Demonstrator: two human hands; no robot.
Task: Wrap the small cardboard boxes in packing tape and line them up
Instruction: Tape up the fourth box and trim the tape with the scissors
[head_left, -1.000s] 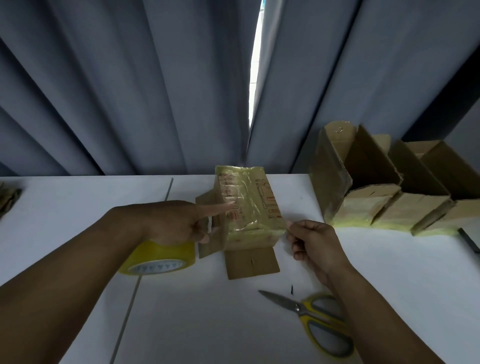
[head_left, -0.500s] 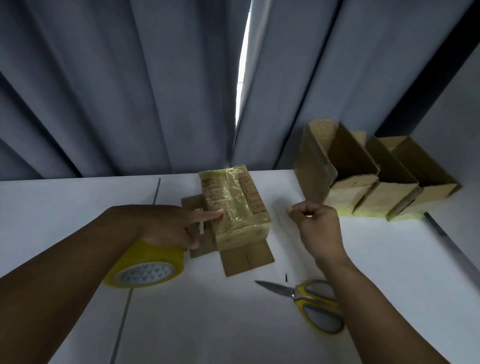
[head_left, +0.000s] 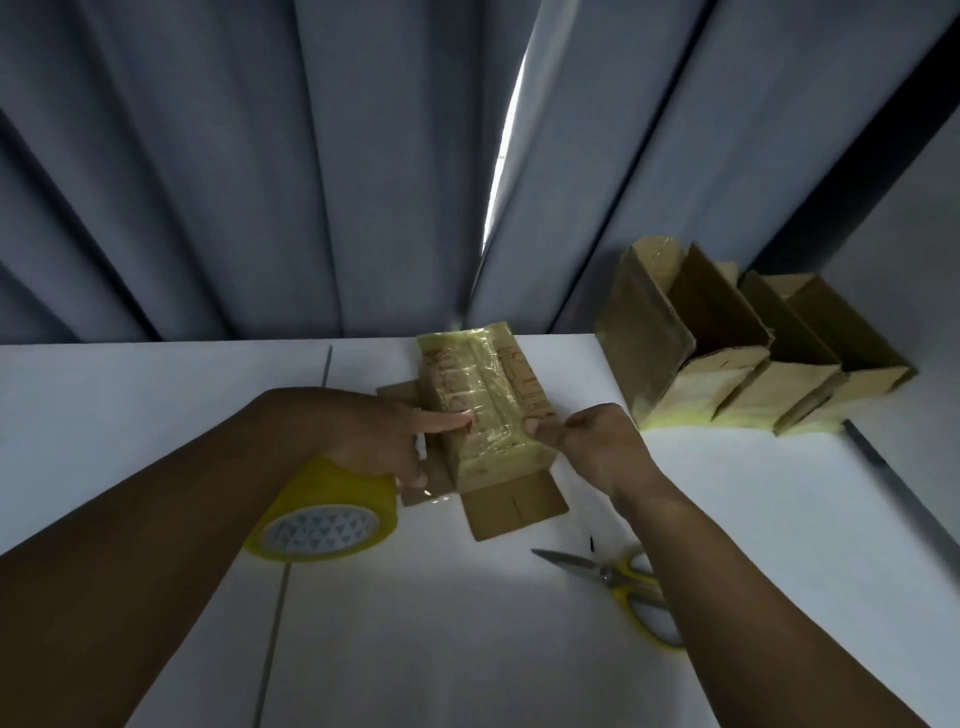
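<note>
One taped box (head_left: 483, 395) mid-surface (head_left: 467, 649), left hand (head_left: 384, 436) forefinger pressing its top, other fingers curled, their hold hard to tell, right hand (head_left: 597, 447) pinching its near right edge, tape roll (head_left: 332, 499) half hidden under left wrist, scissors (head_left: 623, 577) partly behind right forearm, three boxes (head_left: 727, 384) lined up far right.

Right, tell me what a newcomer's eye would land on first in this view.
First the tape-wrapped box in the middle of the white table, the left hand pressing a forefinger on its top and the right hand at its near right corner. Next the yellow tape roll under the left wrist, then the row of three boxes at the right by the curtain, with yellow-handled scissors near the right forearm.
</note>
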